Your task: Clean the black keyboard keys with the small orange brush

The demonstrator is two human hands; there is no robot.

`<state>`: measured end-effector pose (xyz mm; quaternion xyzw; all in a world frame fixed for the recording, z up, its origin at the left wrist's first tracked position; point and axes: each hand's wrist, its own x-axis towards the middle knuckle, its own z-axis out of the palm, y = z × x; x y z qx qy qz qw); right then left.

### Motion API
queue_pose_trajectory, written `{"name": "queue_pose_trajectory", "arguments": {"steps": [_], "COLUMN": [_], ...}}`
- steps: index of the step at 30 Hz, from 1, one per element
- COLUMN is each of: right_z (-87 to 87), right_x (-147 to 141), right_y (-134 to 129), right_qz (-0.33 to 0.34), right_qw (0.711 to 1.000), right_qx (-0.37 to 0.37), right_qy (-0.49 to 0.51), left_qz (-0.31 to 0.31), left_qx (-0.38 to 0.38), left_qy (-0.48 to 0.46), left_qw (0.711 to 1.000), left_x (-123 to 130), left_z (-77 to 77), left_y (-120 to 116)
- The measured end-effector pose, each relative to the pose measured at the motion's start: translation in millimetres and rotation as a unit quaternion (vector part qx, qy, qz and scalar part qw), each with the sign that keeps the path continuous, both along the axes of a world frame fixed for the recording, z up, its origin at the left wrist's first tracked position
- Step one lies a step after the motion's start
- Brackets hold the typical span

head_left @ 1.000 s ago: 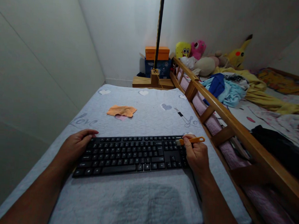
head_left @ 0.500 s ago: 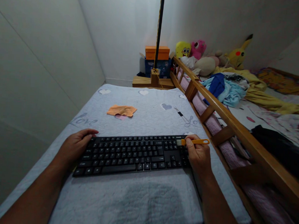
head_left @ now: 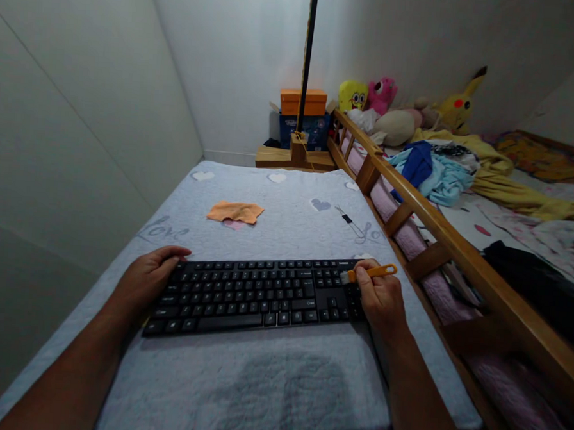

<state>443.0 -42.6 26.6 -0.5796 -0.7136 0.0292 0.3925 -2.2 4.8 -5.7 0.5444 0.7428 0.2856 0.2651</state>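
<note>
A black keyboard (head_left: 244, 296) lies across the light blue quilted cover. My left hand (head_left: 151, 275) grips its left end, thumb over the top edge and the other fingers partly hidden along the side. In my right hand (head_left: 381, 297) is a small brush (head_left: 380, 270) with an orange handle, pinched between thumb and fingers. Its pale bristles rest at the keys near the keyboard's upper right. Beyond the keyboard lies a crumpled orange cloth (head_left: 236, 212). A thin metal tool with a black band (head_left: 347, 219) lies farther right on the cover.
A wooden bed rail (head_left: 413, 193) runs along the right side, with clothes (head_left: 445, 175) and plush toys (head_left: 382, 95) behind it. A plain wall (head_left: 81, 101) rises on the left. At the far end stand an orange box (head_left: 303, 102) and a dark pole (head_left: 306, 62).
The brush in my right hand has tilted, its handle end up and slightly left, its bristles slightly right and down. My left hand stays on the keyboard's end.
</note>
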Motion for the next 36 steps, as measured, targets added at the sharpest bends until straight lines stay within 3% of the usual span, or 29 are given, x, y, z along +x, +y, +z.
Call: {"name": "queue_pose_trajectory", "arguments": {"steps": [5,10,21,29,36], "right_z": [0.2,1.4,1.2,7.7,7.7], "right_x": [-3.9,-0.2,-3.6,5.3,2.4], "right_y": [2.3,-0.2,0.6,-5.3,-2.3], "right_qz": [-0.010,0.014,0.009,0.039,0.010], "right_qw": [1.000,0.999,1.000,0.997,0.999], "right_qx": [0.013,-0.035,-0.009,-0.065,-0.020], "right_qy": [-0.013,-0.002,0.014,0.031,0.028], "left_qz": [0.004,0.001,-0.002,0.002,0.002], "left_qx": [0.005,0.000,-0.002,0.002,0.004], "left_qy": [0.006,0.017,0.012,0.012,-0.003], "left_qw": [1.000,1.000,1.000,1.000,1.000], "left_x": [3.6,5.6,0.7,4.4,4.8], "left_z": [5.1,10.2,2.7,6.7,6.0], "left_y": [-1.1,-1.5,0.0,-2.4,-2.8]}}
